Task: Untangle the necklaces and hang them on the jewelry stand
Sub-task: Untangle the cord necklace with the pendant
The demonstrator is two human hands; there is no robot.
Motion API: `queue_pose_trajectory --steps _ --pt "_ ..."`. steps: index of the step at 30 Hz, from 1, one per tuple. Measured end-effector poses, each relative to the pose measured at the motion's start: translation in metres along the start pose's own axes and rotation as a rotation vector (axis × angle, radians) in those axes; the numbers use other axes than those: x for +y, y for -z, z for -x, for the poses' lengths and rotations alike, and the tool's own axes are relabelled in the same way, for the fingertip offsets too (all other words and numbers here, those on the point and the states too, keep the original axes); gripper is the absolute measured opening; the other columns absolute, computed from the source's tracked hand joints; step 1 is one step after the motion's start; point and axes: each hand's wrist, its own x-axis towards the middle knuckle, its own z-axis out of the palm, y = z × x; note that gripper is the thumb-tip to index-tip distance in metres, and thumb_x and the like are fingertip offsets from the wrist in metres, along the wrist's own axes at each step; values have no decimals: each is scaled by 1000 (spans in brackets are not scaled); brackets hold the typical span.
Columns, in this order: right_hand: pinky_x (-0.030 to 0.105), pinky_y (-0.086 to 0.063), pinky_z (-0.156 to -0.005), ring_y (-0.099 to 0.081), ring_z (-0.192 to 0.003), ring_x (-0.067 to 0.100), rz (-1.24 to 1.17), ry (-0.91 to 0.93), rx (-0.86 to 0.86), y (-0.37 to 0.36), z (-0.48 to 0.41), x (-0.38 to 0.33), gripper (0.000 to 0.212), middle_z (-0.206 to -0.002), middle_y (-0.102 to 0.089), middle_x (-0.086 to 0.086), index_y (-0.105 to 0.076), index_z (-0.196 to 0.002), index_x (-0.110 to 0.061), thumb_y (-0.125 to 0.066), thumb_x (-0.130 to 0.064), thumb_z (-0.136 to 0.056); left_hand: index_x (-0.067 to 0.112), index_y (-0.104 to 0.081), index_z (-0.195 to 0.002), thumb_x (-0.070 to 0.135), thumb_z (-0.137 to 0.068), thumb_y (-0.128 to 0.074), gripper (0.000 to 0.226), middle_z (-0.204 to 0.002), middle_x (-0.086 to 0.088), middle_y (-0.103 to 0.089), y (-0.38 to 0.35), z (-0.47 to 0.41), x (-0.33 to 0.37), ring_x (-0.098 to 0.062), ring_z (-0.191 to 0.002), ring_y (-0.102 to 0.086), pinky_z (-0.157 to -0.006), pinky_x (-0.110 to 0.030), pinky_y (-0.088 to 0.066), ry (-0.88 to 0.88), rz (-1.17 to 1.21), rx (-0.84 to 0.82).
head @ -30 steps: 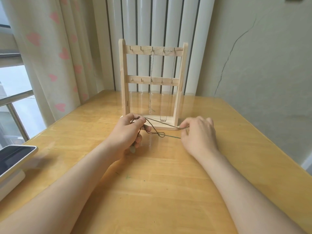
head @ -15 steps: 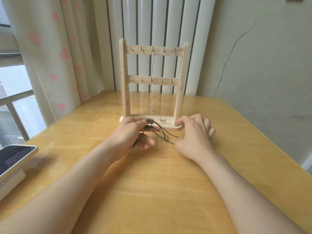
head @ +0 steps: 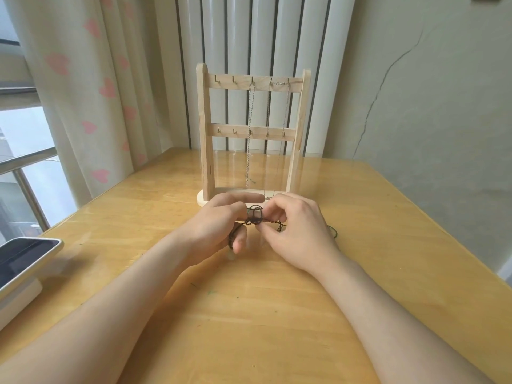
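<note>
A dark cord necklace (head: 254, 216) is bunched into small loops between my two hands, just in front of the wooden jewelry stand (head: 206, 134). My left hand (head: 219, 225) grips one end of the bunch, with cord trailing under its fingers. My right hand (head: 299, 228) pinches the other side with curled fingers; a dark green cord end (head: 333, 231) shows on the table to its right. Two silver chains hang from the stand's top hooks: one (head: 249, 134) at the middle hook, another (head: 279, 139) spanning the two right hooks with a small pendant near the base.
The stand sits at the back of a wooden table (head: 277, 314), before a white radiator and a cracked wall. A phone on a white block (head: 25, 261) lies at the left edge. A curtain with pink hearts and a window are at the left.
My right hand has moved left from a stretched-out pull to meet my left hand. The cord, drawn out between the hands a second ago, is now gathered into small loops between them.
</note>
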Motion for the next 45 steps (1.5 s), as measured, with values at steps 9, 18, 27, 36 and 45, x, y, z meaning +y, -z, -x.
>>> queue_pose_trajectory --steps 9,18,27,36,45 --pt "19 -48 -81 -64 -99 -1 -124 -76 -149 9 4 -1 49 -119 -61 -18 -53 -125 -46 -69 -14 -91 13 -48 -149 -19 -90 -32 69 -127 -18 -75 2 8 8 -11 -31 -31 -43 -24 -33 9 100 -145" --pt "27 -58 -76 -69 -76 15 -232 -258 -139 6 -3 9 9 -83 -77 -6 -72 -95 -30 -69 -22 -98 12 -71 -129 -8 -90 -40 54 -102 -16 -70 10 -4 -1 -14 -37 -25 -43 -24 -29 -9 73 -4" --pt "25 -27 -44 -49 -51 20 -876 -558 -160 32 -7 2 18 -71 -52 3 -74 -85 -7 -63 -18 -78 11 -82 -93 29 -94 -78 19 -74 3 -61 13 -9 -8 -14 -58 -40 -57 -30 -38 -127 -233 178" --pt "24 -31 -42 -58 -52 24 -1071 -605 -209 41 -6 -1 19 -64 -49 2 -70 -86 -10 -56 -15 -73 18 -65 -76 42 -83 -65 25 -79 6 -50 11 -2 -3 -20 -76 -34 -68 -36 -28 -133 -282 37" --pt "21 -29 -41 -74 -68 28 -1105 -585 -180 41 -6 0 22 -94 -78 7 -69 -109 -14 -62 3 -96 16 -55 -88 29 -88 -55 12 -71 -4 -56 12 -7 1 -18 -68 -43 -68 -36 -32 -118 74 36"
